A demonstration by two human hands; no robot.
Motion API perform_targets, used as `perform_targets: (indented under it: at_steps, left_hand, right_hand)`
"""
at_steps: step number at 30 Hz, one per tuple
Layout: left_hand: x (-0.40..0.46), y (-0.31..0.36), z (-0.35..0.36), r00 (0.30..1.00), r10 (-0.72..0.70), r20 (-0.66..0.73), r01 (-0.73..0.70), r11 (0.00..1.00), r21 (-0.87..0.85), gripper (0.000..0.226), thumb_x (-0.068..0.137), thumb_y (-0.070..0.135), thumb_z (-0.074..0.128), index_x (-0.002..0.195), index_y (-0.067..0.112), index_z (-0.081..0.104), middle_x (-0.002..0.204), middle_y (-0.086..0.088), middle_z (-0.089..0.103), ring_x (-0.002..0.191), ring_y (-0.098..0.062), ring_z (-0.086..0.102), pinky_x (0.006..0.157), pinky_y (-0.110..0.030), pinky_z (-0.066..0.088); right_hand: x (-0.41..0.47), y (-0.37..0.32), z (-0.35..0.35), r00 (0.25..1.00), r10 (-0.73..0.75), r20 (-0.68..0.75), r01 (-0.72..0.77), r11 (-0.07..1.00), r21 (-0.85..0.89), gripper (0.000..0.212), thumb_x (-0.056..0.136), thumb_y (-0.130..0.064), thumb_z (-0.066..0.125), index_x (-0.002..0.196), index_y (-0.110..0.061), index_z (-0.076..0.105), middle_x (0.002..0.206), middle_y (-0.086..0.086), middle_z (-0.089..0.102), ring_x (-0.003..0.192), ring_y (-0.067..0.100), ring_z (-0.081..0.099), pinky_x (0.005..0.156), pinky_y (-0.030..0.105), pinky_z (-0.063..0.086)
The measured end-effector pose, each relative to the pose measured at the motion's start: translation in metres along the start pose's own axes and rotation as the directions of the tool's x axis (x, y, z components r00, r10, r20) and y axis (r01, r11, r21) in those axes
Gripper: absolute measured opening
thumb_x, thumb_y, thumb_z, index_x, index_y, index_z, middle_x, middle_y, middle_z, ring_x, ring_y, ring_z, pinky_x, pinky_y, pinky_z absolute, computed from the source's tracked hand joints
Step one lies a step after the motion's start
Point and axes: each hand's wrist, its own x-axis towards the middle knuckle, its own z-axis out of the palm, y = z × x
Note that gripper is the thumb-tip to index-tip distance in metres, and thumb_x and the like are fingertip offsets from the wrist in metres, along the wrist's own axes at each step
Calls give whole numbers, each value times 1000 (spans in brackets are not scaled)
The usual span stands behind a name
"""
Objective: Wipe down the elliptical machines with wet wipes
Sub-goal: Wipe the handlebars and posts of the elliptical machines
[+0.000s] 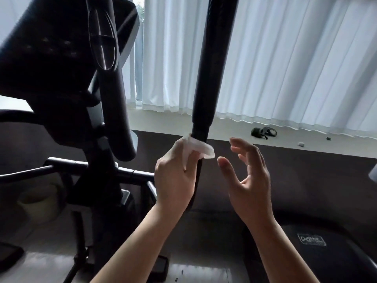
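A black elliptical machine fills the left and middle of the head view. Its padded handle bar (pixel 212 64) runs down from the top centre and narrows to a thin black rod below the grip. My left hand (pixel 175 178) grips that thin rod just under the grip, with a white wet wipe (pixel 196 147) wrapped between fingers and rod. My right hand (pixel 251 178) hovers beside the rod on its right, fingers spread and relaxed, touching nothing. The console (pixel 47 64) looms dark at the upper left.
White vertical blinds (pixel 285 58) cover the window behind. A white sill holds a small dark strap-like object (pixel 263 132) and tiny bits. A second handle (pixel 114 111) and cross bar (pixel 130 172) stand left. A dark housing with a logo (pixel 312 242) lies lower right.
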Motion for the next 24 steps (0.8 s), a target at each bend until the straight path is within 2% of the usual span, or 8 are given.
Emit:
perform_targets:
  at_steps: [5,9,12,14,16,20,22,24]
  left_hand:
    - [0,8,-37,995,7,97,7,990,-144,13,85,36,70,94,29,66,84,13,72,74,-10,68,64,-39,55]
    - [10,22,-55,963,36,267,-12,996,-90,30,78,54,61,99,35,51,77,14,71,63,-12,66,58,-44,55]
    - [15,24,-60,954,-49,294,76,994,-80,54,63,65,69,103,36,44,79,13,72,64,-11,68,64,-43,58]
    - [17,21,-62,945,-109,307,156,979,-132,59,60,65,77,100,35,47,80,13,72,67,-8,70,68,-37,59]
    - [15,18,-60,934,-190,301,250,953,-171,53,62,58,82,98,31,54,81,14,71,70,-7,69,71,-26,57]
    - [2,9,-49,910,-338,241,387,900,-200,18,86,18,72,94,29,61,83,13,71,72,-11,68,75,-43,59]
    - [-3,8,-45,903,-377,207,419,880,-222,24,94,5,61,95,29,60,83,10,72,75,-16,69,77,-52,57]
    - [-5,10,-46,907,-389,158,418,877,-238,29,96,1,55,95,30,60,84,10,72,77,-14,69,80,-45,57]
  right_hand:
    - [6,-17,-2,971,-107,213,113,993,-18,61,78,-50,70,133,-36,50,137,-15,47,128,9,47,101,22,41]
    - [18,-31,2,925,-175,338,191,982,-14,31,81,-34,73,111,-31,68,137,-15,48,123,3,50,93,5,35]
    - [27,-36,0,961,-113,251,90,991,101,7,82,-21,72,84,-25,67,103,-21,66,92,-5,61,73,7,42]
    - [35,-36,-5,995,-12,97,-1,990,140,26,85,-14,73,80,-33,56,81,-29,64,73,-10,60,60,6,40]
    - [44,-36,-12,995,-61,-83,65,997,46,27,87,-12,71,81,-30,51,76,-29,62,68,-11,59,56,3,37]
    - [59,-38,-18,839,-440,-319,380,895,-233,10,86,3,65,87,-6,62,86,4,66,83,18,62,77,15,44]
    - [63,-39,-2,712,-681,-172,633,728,-262,17,84,8,65,91,-8,66,102,9,69,100,16,61,92,26,48]
    - [66,-30,18,559,-816,150,814,506,-285,8,88,-1,68,93,-6,70,111,12,71,108,22,65,99,37,50]
